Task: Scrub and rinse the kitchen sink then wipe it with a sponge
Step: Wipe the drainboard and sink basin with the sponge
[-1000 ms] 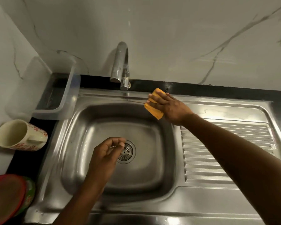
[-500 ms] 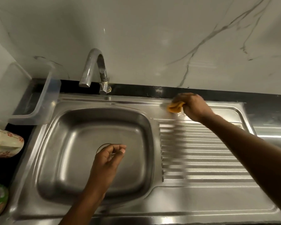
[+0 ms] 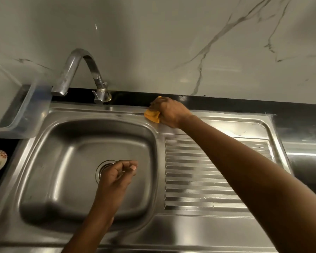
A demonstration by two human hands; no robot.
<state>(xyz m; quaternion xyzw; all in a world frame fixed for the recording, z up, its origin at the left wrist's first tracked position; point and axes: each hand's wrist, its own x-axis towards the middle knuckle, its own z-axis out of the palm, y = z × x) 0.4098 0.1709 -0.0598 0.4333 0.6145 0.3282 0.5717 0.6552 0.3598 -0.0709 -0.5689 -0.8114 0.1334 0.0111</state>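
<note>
Head view: sponge (image 3: 152,115) is gripped by the right hand (image 3: 169,112); it is pressed on the back rim of the sink (image 3: 117,109), right of the tap (image 3: 75,66)
Left hand (image 3: 117,176): loosely curled over the basin (image 3: 66,170); nothing held
Technique: firm, overlapping strokes are advised along the rim; corners should be reached

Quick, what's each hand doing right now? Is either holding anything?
Left hand: fingers loosely curled over the drain, holding nothing visible.
Right hand: grip closed on the orange sponge, at the sink's back rim.
</note>
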